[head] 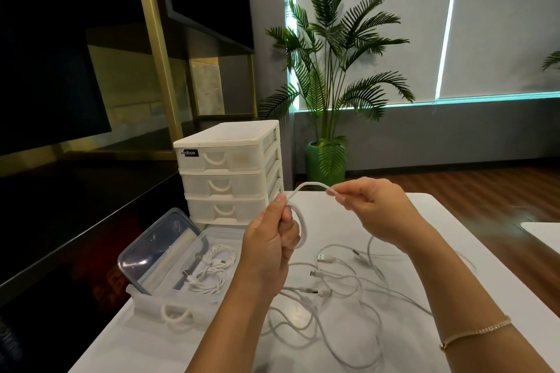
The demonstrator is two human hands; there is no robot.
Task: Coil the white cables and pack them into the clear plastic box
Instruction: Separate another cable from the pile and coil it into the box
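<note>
My left hand [269,248] grips a small loop of a white cable [303,228] above the table. A short arc of the same cable runs up and right to my right hand [375,209], which pinches it between thumb and fingertips. Several loose white cables [342,291] with USB plugs lie tangled on the white table [424,239] below both hands. The clear plastic box [181,294] sits open at the left, near the table's edge, with coiled white cables [212,272] inside. Its clear lid [154,248] leans up against the box's left side.
A white drawer unit [230,169] with three drawers in view stands behind the box. A dark counter runs along the left. A potted palm [330,85] stands on the floor beyond the table. Another white surface [542,232] shows at the far right.
</note>
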